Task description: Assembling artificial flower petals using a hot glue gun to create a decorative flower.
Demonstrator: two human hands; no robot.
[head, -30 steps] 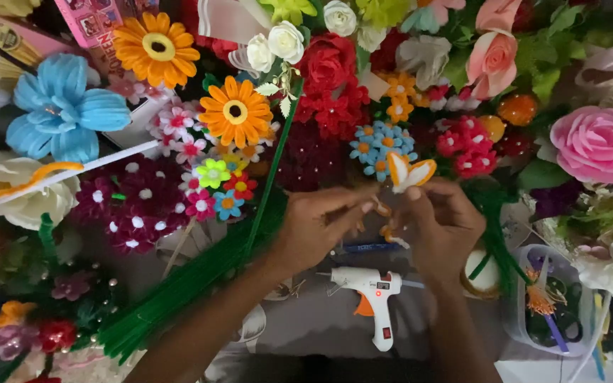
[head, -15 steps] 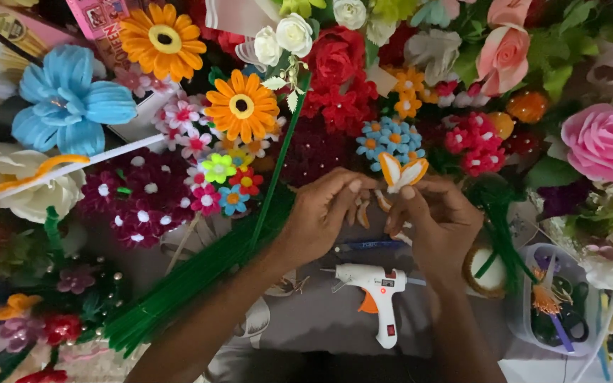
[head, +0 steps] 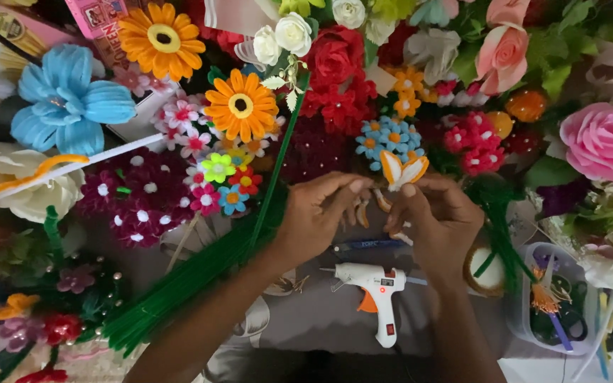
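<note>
My left hand (head: 317, 213) and my right hand (head: 434, 216) meet at the middle of the view, fingertips together. Between them stands a small white and orange petal piece (head: 402, 170), made of fuzzy wire, with two pointed petals up. My right thumb and fingers pinch its base; my left fingertips touch the lower part beside it. Several more orange and white petals (head: 363, 211) show under my left fingers. A white glue gun (head: 374, 287) with an orange trigger lies just below my hands.
Fuzzy-wire flowers crowd the far side: an orange daisy (head: 241, 105), a blue flower (head: 65, 99), red roses (head: 335, 60), a pink rose (head: 604, 138). A bundle of green stems (head: 200, 266) slants at the left. A clear tub (head: 558, 312) of scraps sits at the right.
My hands stay at the same spot, fingers shifting slightly around the petal piece. The view has drifted a little.
</note>
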